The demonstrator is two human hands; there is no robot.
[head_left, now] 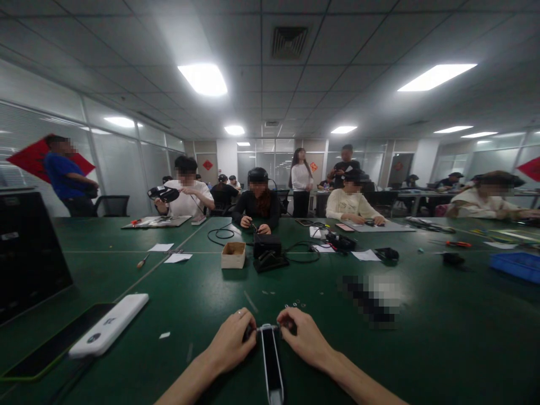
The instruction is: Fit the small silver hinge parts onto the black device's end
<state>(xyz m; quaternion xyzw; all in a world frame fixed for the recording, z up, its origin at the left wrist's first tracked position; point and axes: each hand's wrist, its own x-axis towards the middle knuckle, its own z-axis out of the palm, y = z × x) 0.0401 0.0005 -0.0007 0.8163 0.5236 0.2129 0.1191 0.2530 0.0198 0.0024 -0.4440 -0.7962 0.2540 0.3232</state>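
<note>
A long, narrow thing with a whitish frame and a black strip down its middle [271, 360] lies on the green table in front of me, pointing away. At its far end, a thin bar sticks out to both sides. My left hand [234, 339] is closed at the left end of this bar, fingers pinched on a small dark part [248, 333]. On the opposite side my right hand [304, 336] pinches another small dark part [288, 324]. The fingers partly hide both parts, so I cannot tell their kind. Several small rings [295, 304] lie just beyond my right hand.
On the left are a white power bank [110, 326], a dark flat panel with a green edge [50, 343] and a black screen [29, 253]. Ahead stand an open cardboard box [233, 260] and a black device [267, 250] with cables. A blue tray [517, 264] sits far right. Several people sit opposite.
</note>
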